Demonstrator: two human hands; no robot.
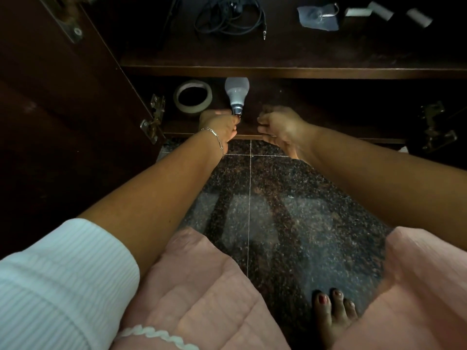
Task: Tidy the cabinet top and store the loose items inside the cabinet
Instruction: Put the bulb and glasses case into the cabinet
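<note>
A white light bulb (236, 93) lies on the lower shelf (303, 127) of the open dark wooden cabinet, its metal base towards me. My left hand (219, 126) pinches that base at the shelf's front edge. To its left a roll of tape (193, 99) lies flat on the same shelf. My right hand (280, 127) hovers blurred just right of the bulb, fingers curled, holding nothing that I can see. On the cabinet top (278, 54) lie a tangled black cable (230, 18), a grey-blue cloth pouch (318, 17) and white blocks (386, 12).
The left cabinet door (63, 109) stands open with hinges (154, 120) showing; right-side hinges (438, 127) hang at the far right. Dark speckled floor tiles (278, 210) lie below. My pink-clad knees and a bare foot (333, 317) are near the bottom.
</note>
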